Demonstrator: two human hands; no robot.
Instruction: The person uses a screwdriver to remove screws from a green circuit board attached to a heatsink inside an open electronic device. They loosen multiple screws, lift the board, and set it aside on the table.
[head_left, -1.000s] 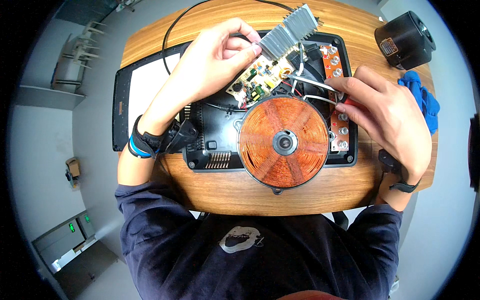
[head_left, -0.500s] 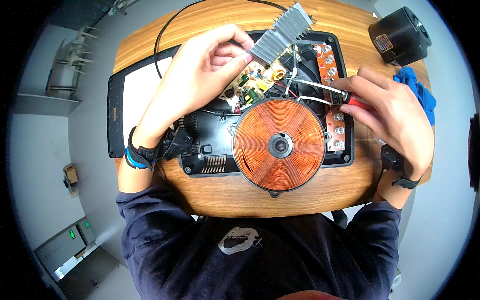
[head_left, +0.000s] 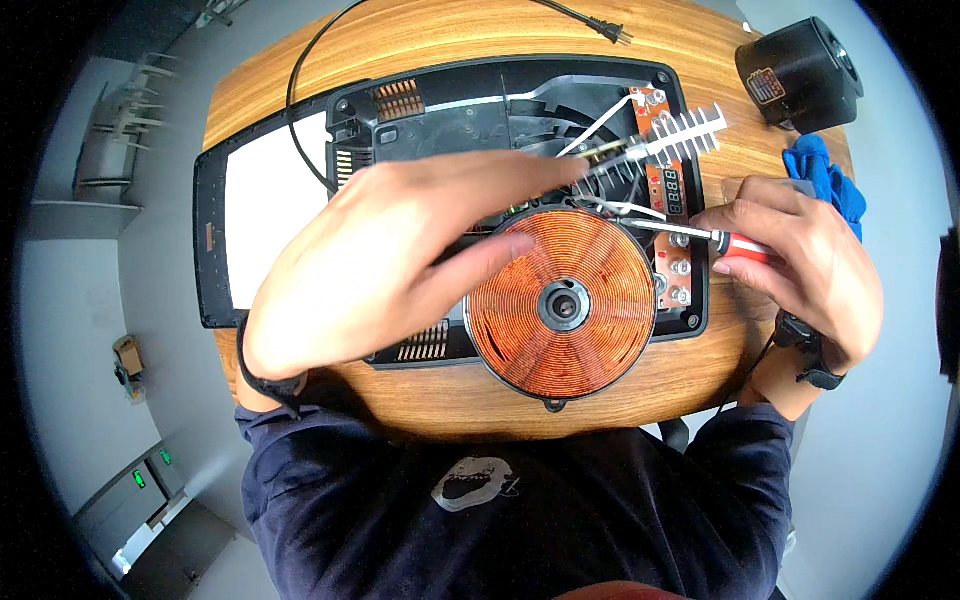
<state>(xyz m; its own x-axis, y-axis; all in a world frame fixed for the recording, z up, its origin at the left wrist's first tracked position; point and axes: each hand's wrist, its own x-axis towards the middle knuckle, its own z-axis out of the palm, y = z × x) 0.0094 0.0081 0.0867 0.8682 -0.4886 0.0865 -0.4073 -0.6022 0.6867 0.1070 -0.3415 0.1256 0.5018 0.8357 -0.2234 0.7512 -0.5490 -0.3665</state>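
My left hand point(head_left: 400, 240) is curled round a circuit board that it mostly hides, fingers at the far edge and thumb above the copper coil. A finned metal heat sink point(head_left: 685, 135) on the board sticks out past the fingertips, tilted up over the orange control board point(head_left: 680, 268). In my right hand point(head_left: 800, 235) is a screwdriver point(head_left: 745, 247) with a red handle, its shaft pointing left beside the white wires point(head_left: 625, 208). The round copper coil point(head_left: 560, 345) lies at the near side of the open black housing point(head_left: 470, 75), overhanging its front edge.
A black-framed white panel point(head_left: 275, 220) lies left of the housing. The power cord's plug point(head_left: 612, 32) rests at the table's far side. A black cylindrical device point(head_left: 800, 75) and a blue cloth or glove point(head_left: 825, 180) are at the right on the wooden table point(head_left: 480, 410).
My left hand has turned over and moved right with the board, swinging the heat sink right. The screwdriver has shifted slightly right and nearer. The cord's plug has come into sight.
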